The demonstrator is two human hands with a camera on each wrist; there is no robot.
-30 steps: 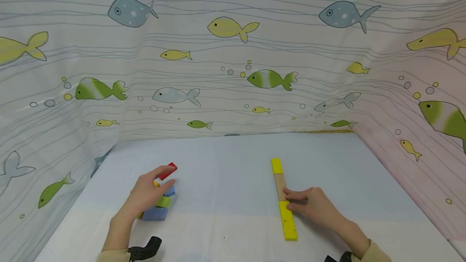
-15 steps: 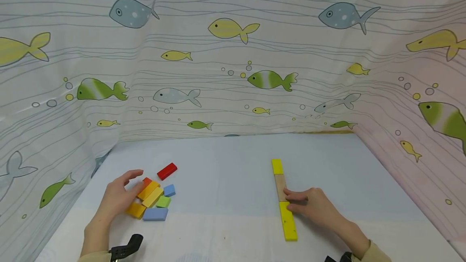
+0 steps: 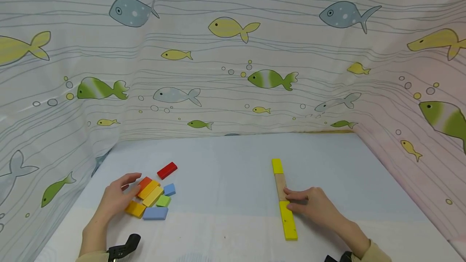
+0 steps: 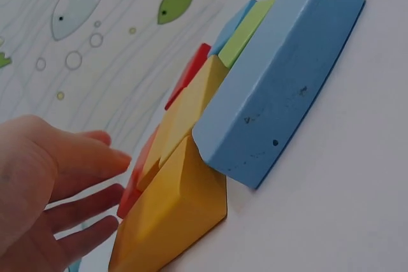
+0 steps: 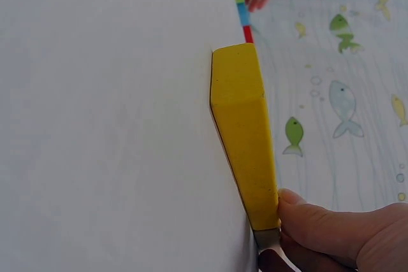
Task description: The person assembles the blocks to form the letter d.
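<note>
A person's left hand (image 3: 115,197), fingers loosely parted and gripping nothing, sits beside the orange-red block (image 3: 145,181); whether it touches is hard to tell. Over the past second it has come back from the red block (image 3: 167,170), leaving that piece lying uncovered and apart, a sign that it is free of the left hand's work for now. The right hand (image 3: 316,207) stays put, fingers unwrapped, tips against the plain wood block (image 3: 280,186) and the near yellow block (image 3: 289,222), end to end with the far yellow block (image 3: 277,166). No container shows: the orange blocks (image 3: 148,189), green block (image 3: 163,201), small blue block (image 3: 169,189) and long blue block (image 3: 155,214) lie directly on the white tabletop (image 3: 225,185).
</note>
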